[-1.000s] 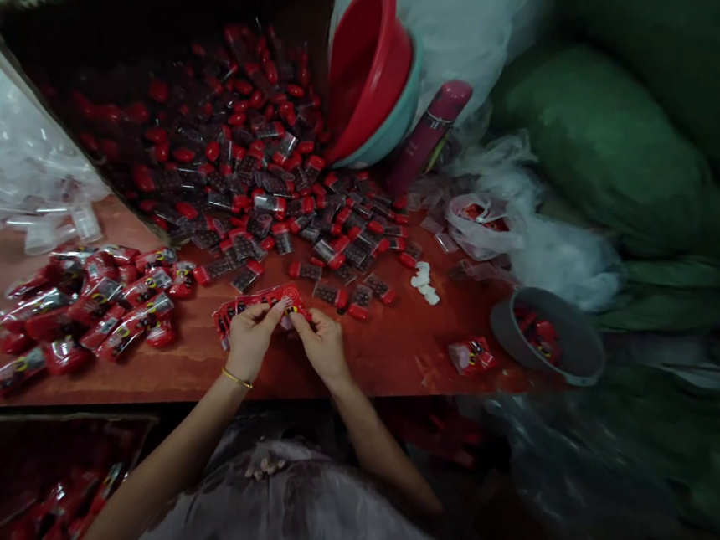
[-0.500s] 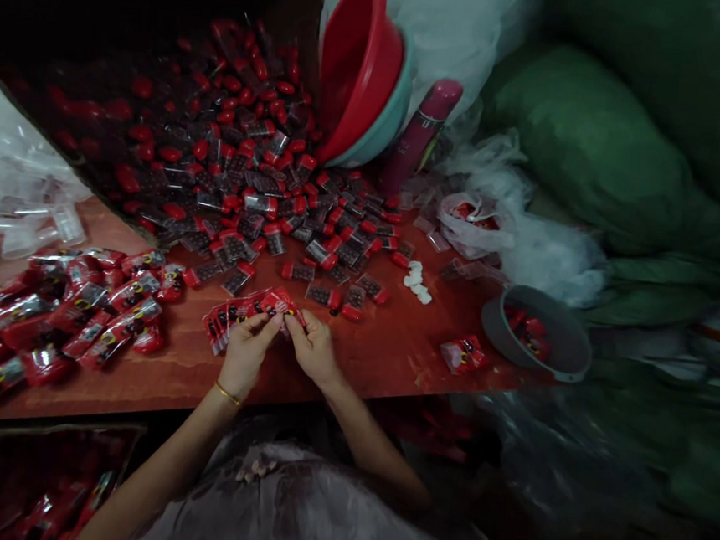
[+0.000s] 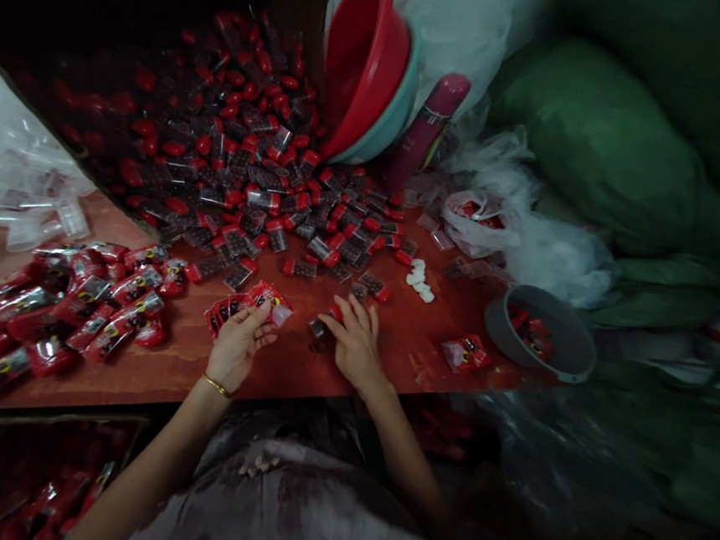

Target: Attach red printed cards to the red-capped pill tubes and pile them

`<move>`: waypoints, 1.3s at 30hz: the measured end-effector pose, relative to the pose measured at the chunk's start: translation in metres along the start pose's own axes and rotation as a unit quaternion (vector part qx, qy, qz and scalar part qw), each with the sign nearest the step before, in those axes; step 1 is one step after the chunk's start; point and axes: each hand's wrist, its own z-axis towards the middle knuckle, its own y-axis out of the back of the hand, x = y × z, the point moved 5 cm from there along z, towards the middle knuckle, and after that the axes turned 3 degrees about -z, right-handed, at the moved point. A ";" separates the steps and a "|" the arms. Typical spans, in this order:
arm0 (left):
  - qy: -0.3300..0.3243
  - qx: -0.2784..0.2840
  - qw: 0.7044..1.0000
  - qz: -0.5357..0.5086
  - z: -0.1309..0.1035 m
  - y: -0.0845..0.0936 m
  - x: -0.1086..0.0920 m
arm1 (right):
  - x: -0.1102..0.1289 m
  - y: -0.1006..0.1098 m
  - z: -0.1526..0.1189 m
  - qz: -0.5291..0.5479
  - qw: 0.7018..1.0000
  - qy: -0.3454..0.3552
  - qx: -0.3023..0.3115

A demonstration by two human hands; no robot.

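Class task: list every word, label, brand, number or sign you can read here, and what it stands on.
No text can be read.
Red wrappers at the left hand: printed, too small and blurred.
Piled packets: printed, too blurred.
Pink flask: small marks below its cap, illegible.

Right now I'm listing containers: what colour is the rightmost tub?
Grey tub, seen best in the head view.

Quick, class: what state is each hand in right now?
Left hand: closed, pinching a wrapper.
Right hand: fingers at a container; whether gripped cannot be told.
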 end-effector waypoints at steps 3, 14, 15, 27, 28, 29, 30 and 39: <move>0.015 0.018 1.000 0.002 0.002 -0.002 0.004 | -0.014 0.012 -0.024 -0.009 0.994 -0.107 -0.035; 0.014 0.031 0.999 -0.014 -0.005 -0.004 0.012 | 0.014 0.000 0.006 -0.042 0.969 -0.237 0.048; 0.013 0.031 0.999 -0.021 -0.006 -0.002 0.011 | 0.015 0.000 0.006 -0.040 0.971 -0.230 0.051; 0.029 0.059 0.998 -0.005 -0.012 -0.010 0.018 | 0.018 0.003 -0.011 0.120 0.966 -0.222 0.053; 0.029 0.061 0.998 -0.005 -0.013 -0.009 0.017 | 0.015 0.004 -0.014 0.183 0.958 -0.218 0.042; 0.027 0.061 0.998 -0.005 -0.014 -0.008 0.016 | 0.012 0.006 -0.018 0.250 0.944 -0.213 0.035; 0.026 0.059 0.998 -0.004 -0.014 -0.007 0.014 | 0.009 0.009 -0.023 0.311 0.927 -0.205 0.030; 0.008 0.089 0.994 0.062 -0.020 -0.019 0.013 | 0.025 0.047 -0.033 0.347 0.934 -0.080 0.002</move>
